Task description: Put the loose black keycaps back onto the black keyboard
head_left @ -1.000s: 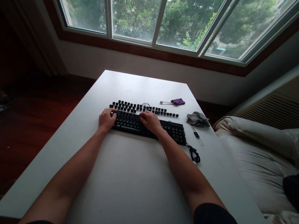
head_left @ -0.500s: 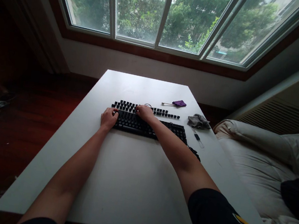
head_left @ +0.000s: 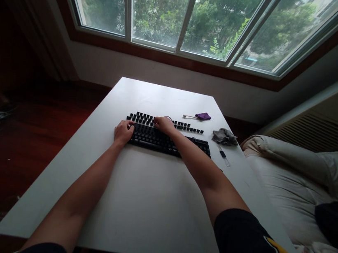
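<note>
A black keyboard lies across the far half of a white table. Just behind it stretch rows of loose black keycaps. My left hand grips the keyboard's left end, fingers curled over its edge. My right hand reaches over the keyboard's back edge to the keycap rows, its fingers bent down among them. Whether it holds a keycap is hidden.
A purple cloth with a small brush lies far right, a crumpled grey rag and a small tool nearer the right edge. A padded seat or bedding adjoins the table's right side. Windows stand behind; dark wooden floor lies left.
My right hand left the keys in the middle of the keyboard and moved back and left to the keycap rows. The left hand stayed at the keyboard's left end.
</note>
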`<state>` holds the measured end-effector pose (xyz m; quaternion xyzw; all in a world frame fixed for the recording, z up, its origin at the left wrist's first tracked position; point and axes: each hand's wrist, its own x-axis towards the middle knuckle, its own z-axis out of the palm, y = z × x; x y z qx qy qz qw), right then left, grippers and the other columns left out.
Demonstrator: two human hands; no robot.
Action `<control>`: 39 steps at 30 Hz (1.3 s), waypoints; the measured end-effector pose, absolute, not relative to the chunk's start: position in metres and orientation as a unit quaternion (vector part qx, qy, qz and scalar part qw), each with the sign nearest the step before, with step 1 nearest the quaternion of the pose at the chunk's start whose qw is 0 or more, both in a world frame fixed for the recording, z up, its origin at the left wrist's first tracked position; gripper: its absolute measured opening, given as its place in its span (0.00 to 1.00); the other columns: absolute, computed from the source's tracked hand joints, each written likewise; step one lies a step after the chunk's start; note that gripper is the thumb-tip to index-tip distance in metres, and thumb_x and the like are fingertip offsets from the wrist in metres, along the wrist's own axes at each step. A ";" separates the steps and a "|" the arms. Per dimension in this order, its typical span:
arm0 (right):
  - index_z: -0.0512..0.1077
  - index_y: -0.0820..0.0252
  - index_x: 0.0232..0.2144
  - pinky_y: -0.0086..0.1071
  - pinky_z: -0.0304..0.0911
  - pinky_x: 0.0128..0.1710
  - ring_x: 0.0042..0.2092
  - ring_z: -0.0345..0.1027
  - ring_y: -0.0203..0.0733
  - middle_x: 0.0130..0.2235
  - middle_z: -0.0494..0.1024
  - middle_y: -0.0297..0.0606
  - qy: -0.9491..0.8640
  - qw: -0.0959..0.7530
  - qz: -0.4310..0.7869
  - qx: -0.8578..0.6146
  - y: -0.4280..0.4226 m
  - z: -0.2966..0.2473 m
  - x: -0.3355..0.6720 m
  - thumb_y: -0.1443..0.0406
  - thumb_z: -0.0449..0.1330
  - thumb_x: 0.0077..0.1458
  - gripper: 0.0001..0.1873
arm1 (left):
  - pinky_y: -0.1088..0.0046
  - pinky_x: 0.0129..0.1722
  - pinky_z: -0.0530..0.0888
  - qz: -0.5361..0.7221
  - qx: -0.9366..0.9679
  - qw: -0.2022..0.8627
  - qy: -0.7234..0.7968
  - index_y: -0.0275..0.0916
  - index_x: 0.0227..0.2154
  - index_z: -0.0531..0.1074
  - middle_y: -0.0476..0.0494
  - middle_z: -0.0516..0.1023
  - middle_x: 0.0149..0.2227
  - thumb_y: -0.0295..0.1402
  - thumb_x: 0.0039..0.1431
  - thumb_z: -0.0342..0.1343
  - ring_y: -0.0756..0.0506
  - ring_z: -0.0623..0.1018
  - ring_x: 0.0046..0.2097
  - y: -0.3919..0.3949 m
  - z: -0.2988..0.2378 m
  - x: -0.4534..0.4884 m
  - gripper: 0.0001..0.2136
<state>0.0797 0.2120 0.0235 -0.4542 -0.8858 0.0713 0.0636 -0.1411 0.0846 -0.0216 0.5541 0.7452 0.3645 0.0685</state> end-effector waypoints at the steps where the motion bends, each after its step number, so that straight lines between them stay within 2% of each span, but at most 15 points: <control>1: 0.80 0.51 0.43 0.32 0.63 0.43 0.45 0.74 0.44 0.42 0.83 0.37 -0.887 0.063 0.071 -0.452 0.212 0.024 0.079 0.61 0.63 0.59 0.10 | 0.63 0.53 0.70 0.365 0.554 0.068 0.745 0.46 0.44 0.77 0.43 0.77 0.49 0.35 0.62 0.53 0.42 0.77 0.49 0.085 -0.022 -0.141 0.11; 12: 0.81 0.53 0.42 0.32 0.63 0.44 0.46 0.75 0.45 0.43 0.83 0.40 -0.881 0.065 0.079 -0.462 0.216 0.021 0.076 0.61 0.61 0.62 0.10 | 0.62 0.52 0.70 0.372 0.555 0.066 0.741 0.47 0.43 0.77 0.44 0.78 0.48 0.35 0.62 0.53 0.42 0.78 0.47 0.084 -0.019 -0.140 0.10; 17: 0.80 0.53 0.45 0.32 0.63 0.45 0.47 0.75 0.45 0.44 0.83 0.40 -0.872 0.093 0.089 -0.473 0.214 0.019 0.079 0.62 0.58 0.63 0.13 | 0.62 0.52 0.70 0.370 0.555 0.067 0.742 0.47 0.44 0.77 0.44 0.77 0.48 0.35 0.62 0.53 0.42 0.77 0.48 0.085 -0.020 -0.141 0.11; 24: 0.81 0.55 0.44 0.30 0.64 0.42 0.43 0.75 0.43 0.41 0.84 0.37 -0.877 0.092 0.132 -0.452 0.215 0.019 0.081 0.62 0.64 0.57 0.12 | 0.62 0.53 0.70 0.370 0.555 0.068 0.742 0.47 0.44 0.77 0.44 0.77 0.49 0.35 0.62 0.53 0.42 0.78 0.48 0.085 -0.019 -0.141 0.11; 28: 0.81 0.56 0.43 0.30 0.64 0.44 0.44 0.75 0.43 0.42 0.83 0.38 -0.873 0.094 0.121 -0.464 0.213 0.019 0.082 0.63 0.63 0.58 0.10 | 0.62 0.53 0.70 0.370 0.552 0.071 0.744 0.46 0.45 0.77 0.44 0.78 0.49 0.34 0.62 0.53 0.42 0.78 0.48 0.083 -0.017 -0.139 0.11; 34: 0.81 0.57 0.41 0.31 0.63 0.45 0.45 0.73 0.43 0.42 0.81 0.41 -0.879 0.149 0.106 -0.440 0.204 0.024 0.099 0.62 0.63 0.60 0.09 | 0.62 0.54 0.71 0.367 0.553 0.076 0.745 0.46 0.45 0.77 0.44 0.77 0.49 0.35 0.62 0.53 0.41 0.78 0.49 0.082 -0.016 -0.139 0.11; 39: 0.80 0.58 0.40 0.30 0.64 0.42 0.38 0.73 0.39 0.39 0.82 0.38 -0.888 0.195 0.162 -0.384 0.187 0.027 0.119 0.65 0.63 0.60 0.08 | 0.61 0.54 0.71 0.371 0.553 0.073 0.743 0.46 0.44 0.77 0.43 0.77 0.50 0.35 0.62 0.54 0.41 0.77 0.49 0.084 -0.019 -0.141 0.11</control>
